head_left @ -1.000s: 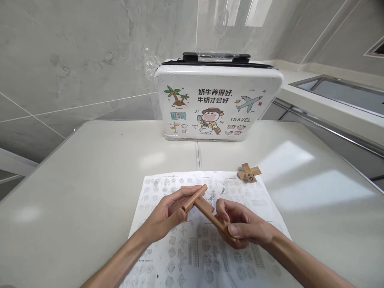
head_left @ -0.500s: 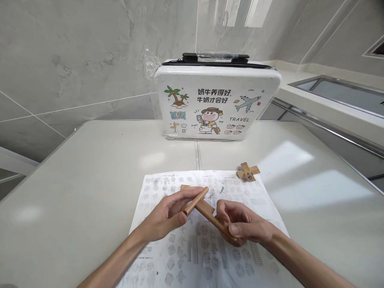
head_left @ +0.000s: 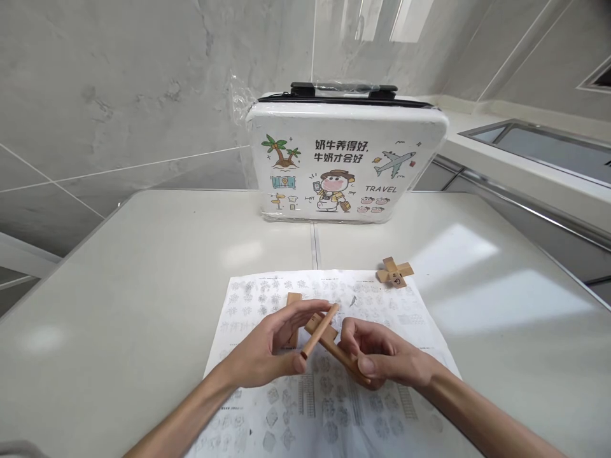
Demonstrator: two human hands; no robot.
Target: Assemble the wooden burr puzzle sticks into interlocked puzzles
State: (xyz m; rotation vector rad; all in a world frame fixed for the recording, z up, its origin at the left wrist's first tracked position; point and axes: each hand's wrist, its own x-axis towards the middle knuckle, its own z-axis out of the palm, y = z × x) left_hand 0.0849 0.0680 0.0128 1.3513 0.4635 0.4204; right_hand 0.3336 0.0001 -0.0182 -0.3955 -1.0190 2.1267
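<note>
My left hand [head_left: 260, 353] grips a slim wooden puzzle stick [head_left: 319, 332] between thumb and fingertips, tilted up to the right. Held in my right hand [head_left: 394, 356] is a notched wooden puzzle piece [head_left: 340, 355], pinched at its near end. Its far end passes below the stick; whether the two touch, I cannot tell. A flat wooden piece [head_left: 294, 298] lies on the printed sheet [head_left: 258, 407], partly hidden behind my left fingers. At the sheet's upper right corner sits a cross-shaped wooden puzzle [head_left: 394, 273] with dark markings.
A white cartoon-printed case [head_left: 286, 124] with a black handle stands upright at the back of the white table [head_left: 143, 273], wrapped in clear plastic. Behind it rises a grey wall [head_left: 143, 83]. Farther right is a ledge with a glass-like panel [head_left: 548, 149].
My left hand has shifted slightly right with the stick. The notched piece has moved a little left, and more of the flat piece behind my left hand shows.
</note>
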